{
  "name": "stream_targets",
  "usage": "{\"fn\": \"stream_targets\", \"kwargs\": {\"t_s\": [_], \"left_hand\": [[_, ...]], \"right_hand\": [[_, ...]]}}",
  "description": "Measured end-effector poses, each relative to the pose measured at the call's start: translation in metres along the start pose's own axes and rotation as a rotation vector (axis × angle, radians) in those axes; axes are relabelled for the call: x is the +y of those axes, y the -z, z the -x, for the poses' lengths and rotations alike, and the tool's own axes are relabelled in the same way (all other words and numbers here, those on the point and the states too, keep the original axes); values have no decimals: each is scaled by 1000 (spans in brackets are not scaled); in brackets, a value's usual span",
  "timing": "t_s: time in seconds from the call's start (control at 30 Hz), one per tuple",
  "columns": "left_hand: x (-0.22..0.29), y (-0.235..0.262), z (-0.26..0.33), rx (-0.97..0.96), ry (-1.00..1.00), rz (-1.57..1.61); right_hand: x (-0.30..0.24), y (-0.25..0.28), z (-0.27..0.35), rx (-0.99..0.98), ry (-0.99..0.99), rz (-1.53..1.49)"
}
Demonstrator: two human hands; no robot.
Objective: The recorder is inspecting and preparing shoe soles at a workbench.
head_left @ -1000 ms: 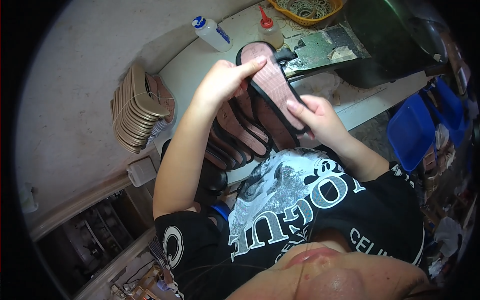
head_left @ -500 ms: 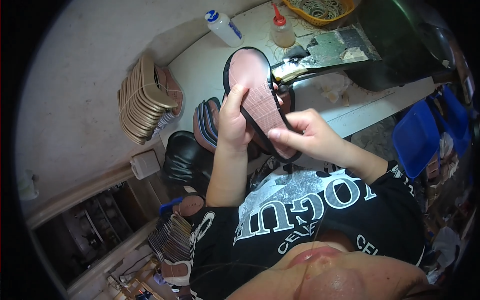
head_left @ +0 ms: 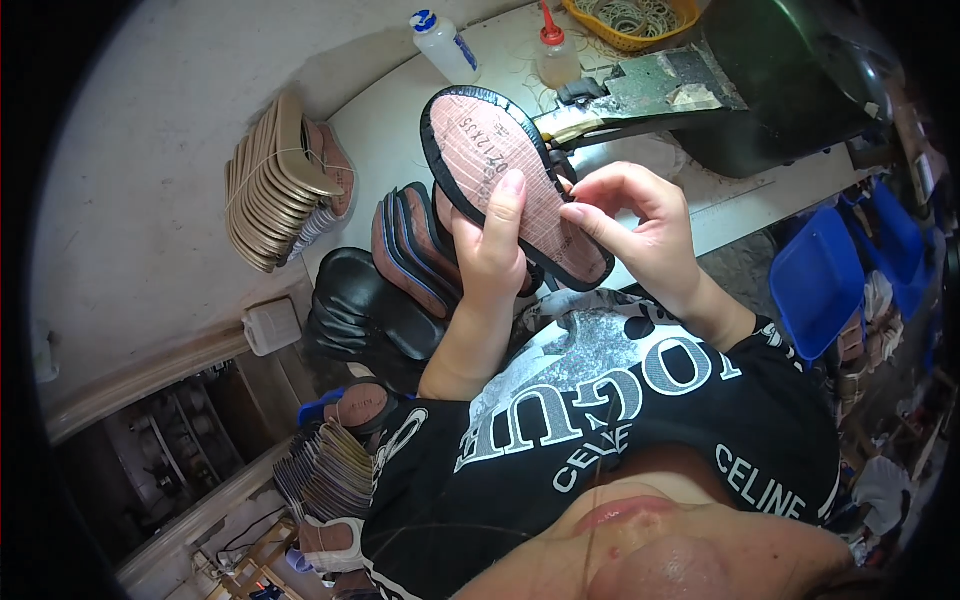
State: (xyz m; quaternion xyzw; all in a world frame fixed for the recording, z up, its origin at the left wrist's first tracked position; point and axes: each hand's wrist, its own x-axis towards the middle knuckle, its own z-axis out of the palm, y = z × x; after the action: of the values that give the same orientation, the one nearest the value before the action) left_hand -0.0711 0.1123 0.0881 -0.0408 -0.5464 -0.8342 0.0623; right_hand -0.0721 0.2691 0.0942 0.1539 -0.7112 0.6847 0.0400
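Observation:
A pink insole (head_left: 548, 215) with a black wrapped edge is held up over the worktable, its broad end pointing up and to the left. Dark printed marks show on its face. My left hand (head_left: 488, 245) grips it from the left side, thumb flat on the face, its other fingers hidden behind. At the right edge, near the narrow waist, my right hand (head_left: 645, 215) pinches the black rim between thumb and fingertips. Behind my left wrist stands a stack of pink insoles with dark edges (head_left: 400, 245), next to several black glossy ones (head_left: 365, 305).
A white bottle with a blue cap (head_left: 447, 50), a red-tipped squeeze bottle (head_left: 557, 58) and a yellow basket (head_left: 625, 38) of bands stand at the table's back. A worn green machine arm (head_left: 665, 85) reaches in from the right. Tied gold pieces (head_left: 270, 190) lean on the left wall.
The insole has tilted, and its printed marks now show. My right hand has moved up from the lower end to the right edge, its fingers now bent in a pinch.

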Motion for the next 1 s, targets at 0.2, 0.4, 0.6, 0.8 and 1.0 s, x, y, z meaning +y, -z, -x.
{"fn": "stream_targets", "kwargs": {"t_s": [0.2, 0.4, 0.6, 0.8, 1.0], "left_hand": [[4, -10, 6, 38, -146, -161], [8, -12, 11, 27, -261, -491], [6, -2, 14, 49, -158, -386], [0, -7, 9, 191, -227, -253], [8, -7, 9, 89, -197, -344]], "right_hand": [[2, 7, -6, -58, 266, 352], [-15, 12, -18, -294, 340, 766], [-6, 4, -27, -235, 249, 574], [3, 10, -22, -273, -41, 87], [-1, 12, -24, -284, 210, 417]]}}
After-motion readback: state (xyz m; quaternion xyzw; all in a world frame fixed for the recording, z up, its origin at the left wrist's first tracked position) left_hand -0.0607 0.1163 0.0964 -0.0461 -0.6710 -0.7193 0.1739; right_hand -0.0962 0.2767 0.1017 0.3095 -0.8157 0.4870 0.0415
